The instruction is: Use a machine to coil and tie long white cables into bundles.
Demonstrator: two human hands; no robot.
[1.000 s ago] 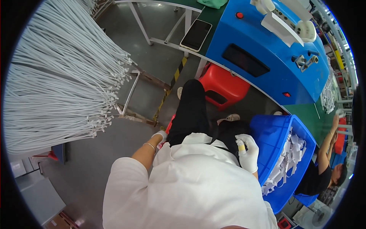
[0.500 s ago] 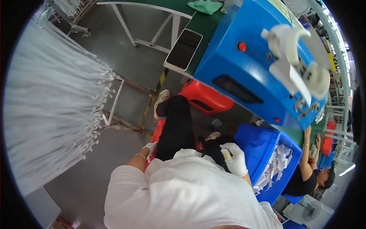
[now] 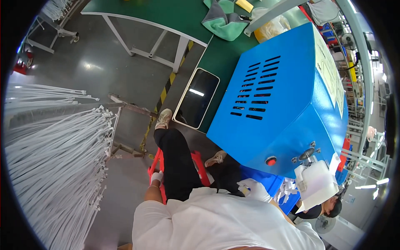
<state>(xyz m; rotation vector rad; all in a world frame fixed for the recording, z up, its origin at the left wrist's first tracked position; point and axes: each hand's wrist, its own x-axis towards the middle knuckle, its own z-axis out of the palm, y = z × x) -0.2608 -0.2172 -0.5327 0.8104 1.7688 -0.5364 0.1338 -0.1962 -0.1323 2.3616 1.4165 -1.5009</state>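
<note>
My left hand (image 3: 157, 177), in a white glove, is closed on the edge of a red plastic stool (image 3: 161, 192) beside my left leg. My right hand (image 3: 257, 191), also white-gloved, is at my right thigh with its fingers curled. A small yellowish patch shows at those fingers; whether it is something held or part of the glove is unclear. Just beyond this hand stands a blue bin (image 3: 266, 178) with white strips (image 3: 286, 189) in it, partly hidden by the blue machine (image 3: 266, 137). A red button and a white roller-like part (image 3: 318, 183) are on the machine.
At left, many white cord-like strands (image 3: 58, 162) hang over a rack. A green-topped table (image 3: 158, 10) holds a cloth (image 3: 225, 25) and a dark flat screen (image 3: 196, 98). Yellow-black tape (image 3: 166, 89) marks the floor. Another person (image 3: 321, 208) sits at far right.
My view has shifted, so the machine's vented side shows and its roller part sits lower. My left hand stays on the stool; my right hand stays by my thigh, now lower in view.
</note>
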